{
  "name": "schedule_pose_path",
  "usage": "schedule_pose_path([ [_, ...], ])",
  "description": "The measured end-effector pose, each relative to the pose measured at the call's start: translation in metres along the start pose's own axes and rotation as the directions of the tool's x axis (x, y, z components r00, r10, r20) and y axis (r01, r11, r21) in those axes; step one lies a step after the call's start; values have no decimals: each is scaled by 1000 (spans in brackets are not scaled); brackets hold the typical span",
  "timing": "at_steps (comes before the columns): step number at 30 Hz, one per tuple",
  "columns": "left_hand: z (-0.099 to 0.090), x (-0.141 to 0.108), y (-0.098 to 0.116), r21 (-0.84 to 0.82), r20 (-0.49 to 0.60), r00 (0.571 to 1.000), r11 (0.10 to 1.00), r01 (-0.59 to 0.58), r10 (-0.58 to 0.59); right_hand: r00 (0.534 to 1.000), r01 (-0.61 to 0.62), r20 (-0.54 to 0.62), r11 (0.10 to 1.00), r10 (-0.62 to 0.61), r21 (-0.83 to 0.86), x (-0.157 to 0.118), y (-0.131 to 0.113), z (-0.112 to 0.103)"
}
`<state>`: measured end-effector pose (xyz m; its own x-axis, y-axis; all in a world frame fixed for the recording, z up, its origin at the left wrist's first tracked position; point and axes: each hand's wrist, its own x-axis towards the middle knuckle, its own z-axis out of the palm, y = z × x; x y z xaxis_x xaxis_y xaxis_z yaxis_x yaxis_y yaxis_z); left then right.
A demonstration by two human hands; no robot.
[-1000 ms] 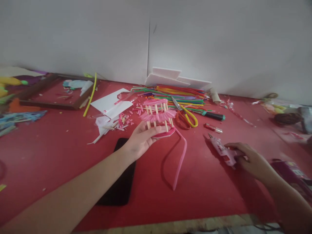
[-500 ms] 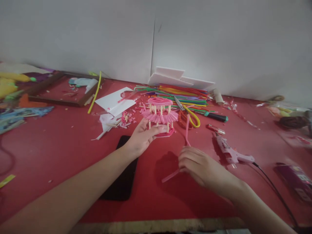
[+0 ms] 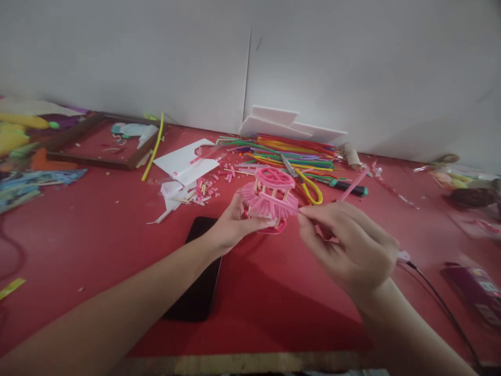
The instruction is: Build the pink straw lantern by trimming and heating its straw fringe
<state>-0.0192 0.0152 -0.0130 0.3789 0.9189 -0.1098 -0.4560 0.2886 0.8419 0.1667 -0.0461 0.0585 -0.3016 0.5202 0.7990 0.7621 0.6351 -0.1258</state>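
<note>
My left hand (image 3: 238,224) is closed round the lower level of a small pink tiered model (image 3: 270,201), which has pale little posts and a fringed pink ring round its middle. The model is tilted, so its pink top shows. Close to the right side of that fringe is my right hand (image 3: 348,240), its thumb and forefinger pinched together at the fringe's edge. A pink pipe cleaner (image 3: 354,184) sticks up behind the right hand's knuckles; the rest of it is hidden by the hand. Whether the fingertips touch the fringe I cannot tell.
Behind the model lie scissors (image 3: 309,188) with yellow handles and a pile of coloured pipe cleaners (image 3: 289,151). A black phone-like slab (image 3: 195,292) lies under my left forearm. White paper (image 3: 188,162), pink scraps (image 3: 203,190), a wooden frame (image 3: 90,162) and a power cord (image 3: 438,297) are around.
My right hand has moved up to the model's right side with the pink pipe cleaner. The left hand has tipped the model towards me and shifted it slightly right and down.
</note>
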Motion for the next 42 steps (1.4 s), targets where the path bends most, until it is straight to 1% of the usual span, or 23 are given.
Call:
schedule_pose_path([
  [2, -1, -1, -2, 25, 12, 1000, 1000, -18, 17, 1000, 3, 10, 1000, -3, 3, 1, -2, 3],
  [5, -1, -1, -1, 65, 5, 997, 995, -76, 76, 1000, 19, 19, 1000, -19, -10, 0, -1, 5],
  [11, 1, -2, -1, 35, 99, 987, 991, -129, 125, 999, 37, 39, 999, -37, -9, -4, 1, 6],
  [14, 2, -3, 2, 25, 128, 986, 994, -110, 106, 998, 24, 54, 1000, -24, -9, -7, 1, 7],
  [16, 3, -4, 6, -36, 137, 989, 998, -50, 54, 998, 11, 56, 1000, -10, -17, -8, 2, 7],
  [18, 4, -4, 11, -125, 112, 994, 992, 30, -16, 998, 3, 61, 1000, -2, -21, -8, 2, 7],
  [19, 4, -4, 12, -156, 82, 996, 986, 60, -47, 998, 4, 66, 1000, -2, -21, -8, 2, 7],
  [22, 5, -2, 14, -147, -30, 996, 986, 84, -89, 996, 31, 86, 999, -29, -27, -8, 1, 8],
  [24, 5, -1, 13, -103, -61, 995, 992, 71, -78, 994, 51, 95, 998, -48, -35, -9, 1, 8],
  [31, 7, -1, 10, -70, -25, 1000, 998, -2, 0, 992, 62, 116, 998, -58, -25, -11, 1, 10],
  [39, 11, -1, 13, -82, -45, 998, 996, -46, 43, 991, 25, 127, 999, -29, 35, -13, 0, 12],
  [42, 10, 0, 14, -83, -77, 996, 995, -53, 46, 991, -22, 136, 995, 9, 96, -12, 4, 8],
])
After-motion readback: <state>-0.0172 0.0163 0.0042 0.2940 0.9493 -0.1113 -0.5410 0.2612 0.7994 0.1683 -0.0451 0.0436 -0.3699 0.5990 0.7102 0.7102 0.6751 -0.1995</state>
